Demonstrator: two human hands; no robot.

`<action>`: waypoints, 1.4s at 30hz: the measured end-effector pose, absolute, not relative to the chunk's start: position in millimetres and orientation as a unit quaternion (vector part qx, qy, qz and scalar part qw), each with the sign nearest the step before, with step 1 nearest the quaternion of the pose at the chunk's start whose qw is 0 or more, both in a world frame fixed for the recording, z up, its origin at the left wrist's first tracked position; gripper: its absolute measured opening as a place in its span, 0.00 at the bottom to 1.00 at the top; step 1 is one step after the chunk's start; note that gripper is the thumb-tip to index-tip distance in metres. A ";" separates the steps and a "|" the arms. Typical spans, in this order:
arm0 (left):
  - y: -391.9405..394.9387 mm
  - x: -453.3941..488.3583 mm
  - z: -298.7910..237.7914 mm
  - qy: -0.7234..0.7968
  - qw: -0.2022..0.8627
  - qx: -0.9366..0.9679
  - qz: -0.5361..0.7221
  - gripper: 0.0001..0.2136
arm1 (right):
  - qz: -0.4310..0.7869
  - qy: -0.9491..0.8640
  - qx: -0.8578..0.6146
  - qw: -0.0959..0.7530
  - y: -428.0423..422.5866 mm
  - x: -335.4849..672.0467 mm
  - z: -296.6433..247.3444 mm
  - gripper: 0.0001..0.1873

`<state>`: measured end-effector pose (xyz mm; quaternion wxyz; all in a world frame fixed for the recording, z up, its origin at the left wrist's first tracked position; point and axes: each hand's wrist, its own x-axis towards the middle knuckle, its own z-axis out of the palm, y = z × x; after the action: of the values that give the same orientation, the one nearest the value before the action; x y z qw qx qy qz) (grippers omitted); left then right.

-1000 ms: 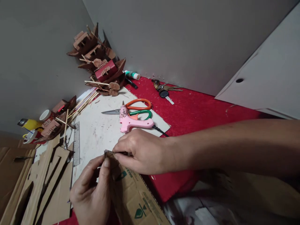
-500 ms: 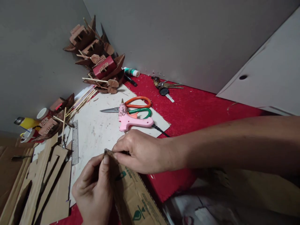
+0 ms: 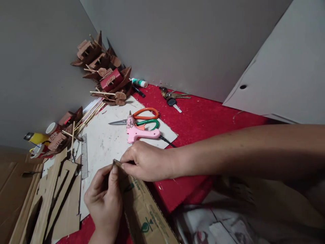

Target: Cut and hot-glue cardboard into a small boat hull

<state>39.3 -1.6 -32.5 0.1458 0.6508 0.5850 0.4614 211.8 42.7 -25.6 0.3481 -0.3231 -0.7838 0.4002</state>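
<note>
A long strip of brown cardboard (image 3: 142, 206) with green print slants up from the bottom edge of the view. Its narrow far end is pinched between the thumb and fingers of my left hand (image 3: 105, 196). On the same end, from the right, my right hand (image 3: 148, 161) grips the strip's edge with thumb and forefinger. Just beyond my right hand lies a pink glue gun (image 3: 143, 134), nozzle pointing away. Scissors (image 3: 146, 118) with orange and green handles rest against it, on a white sheet (image 3: 101, 142).
Brown model boats (image 3: 111, 81) are stacked by the back corner. Thin sticks (image 3: 88, 117), a clear ruler (image 3: 84, 156) and cardboard offcuts (image 3: 61, 196) lie to the left. Keys (image 3: 174, 101) and a glue stick (image 3: 139, 83) are on the red cloth (image 3: 203, 118) near the wall.
The camera's view has shifted slightly. Both hands keep their pinch on the cardboard's end, with little visible movement against it.
</note>
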 end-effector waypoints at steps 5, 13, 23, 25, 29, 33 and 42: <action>1.4 36.1 -27.6 0.593 0.234 0.626 0.449 0.08 | 0.420 -0.775 -0.327 0.340 45.0 212.3 -24.7 0.15; 0.9 34.9 -29.8 0.580 0.238 0.636 0.449 0.06 | 0.400 -0.773 -0.354 0.342 41.9 211.0 -20.1 0.12; -9.4 37.2 -34.5 0.560 0.182 0.645 0.487 0.05 | 0.398 -0.766 -0.361 0.353 31.6 212.3 -12.9 0.11; -9.6 37.2 -35.3 0.554 0.183 0.647 0.491 0.05 | 0.392 -0.773 -0.354 0.351 30.9 213.3 -13.2 0.11; -8.8 39.3 -33.9 0.543 0.184 0.658 0.488 0.04 | 0.332 -0.810 -0.342 0.340 32.0 212.9 -17.0 0.12; -9.1 41.2 -30.4 0.541 0.186 0.669 0.475 0.03 | 0.309 -0.832 -0.352 0.297 33.1 211.1 -20.1 0.13; -11.9 46.8 -23.8 0.551 0.167 0.661 0.481 0.02 | 0.390 -0.812 -0.321 0.292 29.3 213.0 -17.4 0.13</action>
<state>46.8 -11.9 -23.8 0.1669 0.6611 0.5509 0.4812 213.0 29.3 -17.4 0.2921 -0.3214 -0.8120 0.3900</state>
